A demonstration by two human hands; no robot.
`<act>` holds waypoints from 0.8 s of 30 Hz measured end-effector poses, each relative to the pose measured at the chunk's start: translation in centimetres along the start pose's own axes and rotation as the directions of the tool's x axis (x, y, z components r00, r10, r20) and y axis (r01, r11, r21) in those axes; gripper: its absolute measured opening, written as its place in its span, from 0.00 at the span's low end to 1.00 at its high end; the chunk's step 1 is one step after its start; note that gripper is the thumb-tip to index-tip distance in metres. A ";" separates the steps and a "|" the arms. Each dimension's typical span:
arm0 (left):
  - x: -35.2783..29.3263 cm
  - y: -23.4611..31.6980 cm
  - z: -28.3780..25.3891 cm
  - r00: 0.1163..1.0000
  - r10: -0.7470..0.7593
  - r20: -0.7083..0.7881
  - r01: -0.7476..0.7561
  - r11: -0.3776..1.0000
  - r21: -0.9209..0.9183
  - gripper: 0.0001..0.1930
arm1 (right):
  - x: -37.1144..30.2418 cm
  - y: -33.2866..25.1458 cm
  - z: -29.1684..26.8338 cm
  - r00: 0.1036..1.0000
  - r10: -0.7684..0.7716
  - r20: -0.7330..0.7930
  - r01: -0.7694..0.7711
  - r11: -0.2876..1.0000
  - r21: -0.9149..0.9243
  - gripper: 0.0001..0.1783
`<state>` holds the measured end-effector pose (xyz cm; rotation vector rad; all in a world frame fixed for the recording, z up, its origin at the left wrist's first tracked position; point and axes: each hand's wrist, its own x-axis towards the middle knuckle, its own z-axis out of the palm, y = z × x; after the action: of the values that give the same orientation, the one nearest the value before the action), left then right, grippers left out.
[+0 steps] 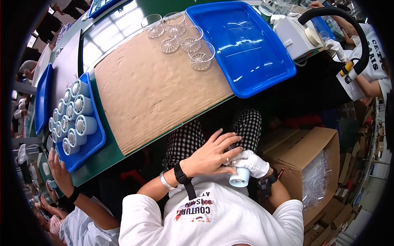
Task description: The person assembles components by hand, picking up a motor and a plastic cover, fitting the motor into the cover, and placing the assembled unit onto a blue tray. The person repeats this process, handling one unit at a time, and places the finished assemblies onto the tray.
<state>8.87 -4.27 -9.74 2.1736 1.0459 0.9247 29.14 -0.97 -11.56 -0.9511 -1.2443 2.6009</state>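
In my lap area, my right hand [253, 163], in a white glove, is closed round a pale blue cylindrical plastic part [239, 178], whose hollow end faces down and toward me. My bare left hand [213, 153] is just left of the glove, palm down, with its fingers stretched out and spread. Its thumb lies near the upper side of the pale blue part; whether it touches cannot be made out. A tiny white piece shows between the two hands, too small to name.
On the green table, clear glass cups [201, 57] stand on a cardboard sheet [160, 94], beside a blue tray [266, 65]. Left, another blue tray [98, 141] holds several pale blue cylinders [85, 125], near a co-worker's hand [60, 172]. Right are a white machine [293, 39] and a carton [295, 158].
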 end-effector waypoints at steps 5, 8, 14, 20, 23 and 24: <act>0.1 -1.3 1.2 0.995 -0.023 -0.098 0.030 0.997 0.068 0.19 | -0.3 -3.2 0.8 0.998 -0.028 -0.053 0.013 0.962 -0.272 0.15; 0.0 -2.1 1.6 0.722 -0.570 0.391 0.684 0.674 -0.280 0.18 | -0.6 -4.6 0.2 0.979 -0.205 -0.010 0.171 0.844 -0.509 0.16; -1.0 -2.0 5.4 0.649 -0.664 0.371 0.606 0.157 -0.780 0.22 | 0.5 -2.0 1.1 0.790 -0.612 -0.014 0.047 0.084 -0.995 0.27; 0.1 -1.2 2.9 0.817 -0.564 -0.119 0.033 0.252 -0.967 0.23 | -0.1 -1.8 1.8 0.685 -0.728 0.017 0.217 0.182 -0.959 0.37; -0.2 -0.4 1.0 0.902 -0.386 -0.195 0.001 0.452 -0.892 0.23 | -1.4 -3.2 2.2 0.792 -0.593 -0.143 0.215 0.491 -0.844 0.42; -0.2 0.0 0.6 0.934 -0.285 -0.218 -0.031 0.540 -0.841 0.23 | -1.7 -3.5 2.4 0.788 -0.597 -0.148 0.214 0.491 -0.844 0.42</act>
<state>9.24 -4.52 -10.20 1.1225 0.6490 1.3912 28.53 -0.87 -7.07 -1.0353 -2.1915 1.2665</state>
